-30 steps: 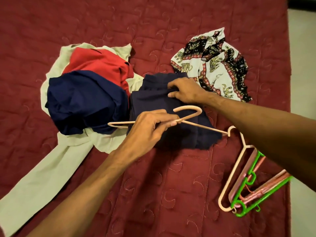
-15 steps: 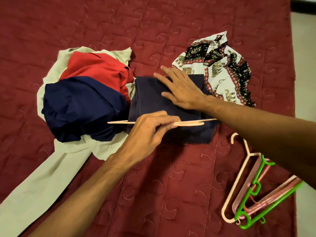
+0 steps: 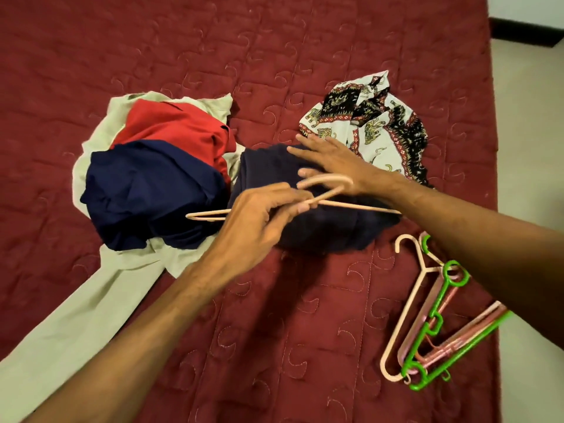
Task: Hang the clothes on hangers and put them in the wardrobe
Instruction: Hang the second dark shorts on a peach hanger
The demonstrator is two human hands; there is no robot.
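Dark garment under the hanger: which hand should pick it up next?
Right. The right hand lies flat and free on the dark garment, while the left hand is occupied pinching the pink hanger over it.

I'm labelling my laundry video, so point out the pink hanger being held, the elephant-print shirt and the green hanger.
pink hanger (image 3: 360, 207), head view, on its straight arm over the navy cloth.
elephant-print shirt (image 3: 375, 129), head view, on the middle of the cloth.
green hanger (image 3: 441, 300), head view, on its upper bar.
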